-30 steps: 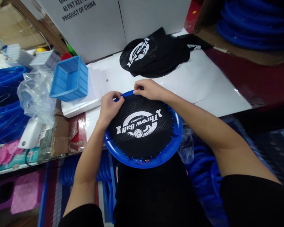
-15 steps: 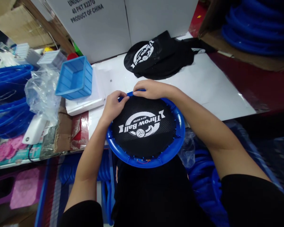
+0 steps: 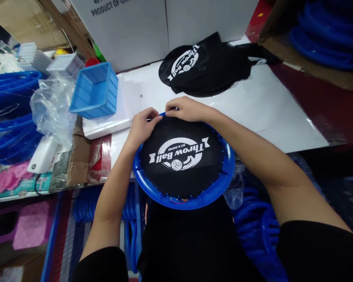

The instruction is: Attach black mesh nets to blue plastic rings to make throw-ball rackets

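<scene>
Black mesh set inside a blue ring, just on the near side of the left hand and right hand, far edge right at the fingertips. Pinched there, close together, fingers narrowed, apparently to keep the mesh steady against the ring; exact contact hidden. Beyond the right hand, more meshes, loosely piled, likely for easy reach. Out past the left hand, a blue bin, open side up.

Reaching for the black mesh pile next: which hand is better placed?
Probably the right hand: the black mesh pile lies just beyond it, while the left hand is farther away. Both touch the far edge of the blue ring.
</scene>
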Motion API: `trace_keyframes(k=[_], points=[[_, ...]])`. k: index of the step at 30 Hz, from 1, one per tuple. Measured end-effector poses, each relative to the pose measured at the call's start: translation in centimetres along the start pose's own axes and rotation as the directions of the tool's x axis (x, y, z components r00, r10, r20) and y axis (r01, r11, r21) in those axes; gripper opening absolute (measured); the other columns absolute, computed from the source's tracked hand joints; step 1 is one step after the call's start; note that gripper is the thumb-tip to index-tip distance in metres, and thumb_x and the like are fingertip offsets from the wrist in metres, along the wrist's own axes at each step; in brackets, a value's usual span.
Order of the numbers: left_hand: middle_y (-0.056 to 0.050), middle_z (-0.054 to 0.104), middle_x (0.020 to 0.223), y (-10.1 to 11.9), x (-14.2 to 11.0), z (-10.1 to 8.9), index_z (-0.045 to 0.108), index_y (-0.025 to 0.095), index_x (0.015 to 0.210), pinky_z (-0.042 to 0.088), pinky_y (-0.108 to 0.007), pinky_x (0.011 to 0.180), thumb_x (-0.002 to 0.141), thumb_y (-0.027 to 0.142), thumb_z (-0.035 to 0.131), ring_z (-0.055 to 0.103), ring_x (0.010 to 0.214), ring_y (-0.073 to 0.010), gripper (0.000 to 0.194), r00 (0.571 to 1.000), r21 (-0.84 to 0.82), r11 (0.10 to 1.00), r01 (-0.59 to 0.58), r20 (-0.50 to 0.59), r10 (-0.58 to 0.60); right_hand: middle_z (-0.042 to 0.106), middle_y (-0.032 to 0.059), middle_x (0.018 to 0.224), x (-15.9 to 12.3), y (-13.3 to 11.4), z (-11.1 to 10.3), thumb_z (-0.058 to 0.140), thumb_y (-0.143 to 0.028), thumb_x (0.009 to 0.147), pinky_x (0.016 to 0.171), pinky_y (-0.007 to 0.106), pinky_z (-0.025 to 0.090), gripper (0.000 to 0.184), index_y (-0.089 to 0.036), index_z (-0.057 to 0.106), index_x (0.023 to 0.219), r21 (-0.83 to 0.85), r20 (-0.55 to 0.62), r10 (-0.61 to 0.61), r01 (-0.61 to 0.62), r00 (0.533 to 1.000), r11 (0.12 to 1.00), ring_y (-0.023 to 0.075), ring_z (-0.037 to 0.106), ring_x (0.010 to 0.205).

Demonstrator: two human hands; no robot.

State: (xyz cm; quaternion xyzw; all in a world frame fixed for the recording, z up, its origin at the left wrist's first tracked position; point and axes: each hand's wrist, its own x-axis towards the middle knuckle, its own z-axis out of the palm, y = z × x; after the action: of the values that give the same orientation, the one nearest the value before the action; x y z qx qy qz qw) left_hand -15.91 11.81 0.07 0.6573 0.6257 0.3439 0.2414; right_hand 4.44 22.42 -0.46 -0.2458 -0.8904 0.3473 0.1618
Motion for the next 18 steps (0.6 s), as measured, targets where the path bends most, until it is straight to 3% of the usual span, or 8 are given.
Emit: trace_keyframes(k=[9, 14, 18], points=[[-0.005, 0.078, 0.087, -1.5, 1.2, -1.4, 0.078, 0.018, 0.087, 0.055, -0.034, 0.084, 0.091, 0.027, 0.072, 0.068, 0.084, -0.0192, 0.011, 0.982, -0.074, 0.995, 0.067, 0.183, -0.052, 0.080, 0.0107, 0.105, 0.7, 0.2, 0.2, 0.066, -0.028, 0.094, 0.092, 0.038, 0.049, 0.018, -0.017, 0.079, 0.098, -0.006, 0.009, 0.091, -0.091, 0.996, 0.996, 0.0244, 0.068, 0.099], [-0.006, 0.080, 0.089, -1.6, 1.2, -1.4, 0.079, 0.018, 0.087, 0.058, -0.036, 0.088, 0.090, 0.025, 0.072, 0.071, 0.085, -0.0195, 0.011, 0.983, -0.055, 0.997, 0.045, 0.180, -0.034, 0.079, 0.0084, 0.095, 1.3, 0.5, -1.1, 0.070, -0.033, 0.090, 0.084, 0.036, 0.049, 0.017, -0.018, 0.079, 0.092, 0.081, 0.164, 0.128, -0.142, 0.978, 0.987, 0.0226, 0.067, 0.088], [-0.005, 0.080, 0.090, -1.4, 1.0, -1.2, 0.078, 0.017, 0.093, 0.060, -0.034, 0.089, 0.090, 0.022, 0.073, 0.073, 0.087, -0.0186, 0.008, 0.987, -0.061, 0.998, -0.008, 0.158, 0.018, 0.077, 0.0058, 0.089, 1.4, 0.3, -1.7, 0.071, -0.037, 0.090, 0.077, 0.034, 0.046, 0.020, -0.018, 0.078, 0.092, 0.120, 0.210, 0.156, -0.184, 0.965, 0.976, 0.0202, 0.063, 0.083]])
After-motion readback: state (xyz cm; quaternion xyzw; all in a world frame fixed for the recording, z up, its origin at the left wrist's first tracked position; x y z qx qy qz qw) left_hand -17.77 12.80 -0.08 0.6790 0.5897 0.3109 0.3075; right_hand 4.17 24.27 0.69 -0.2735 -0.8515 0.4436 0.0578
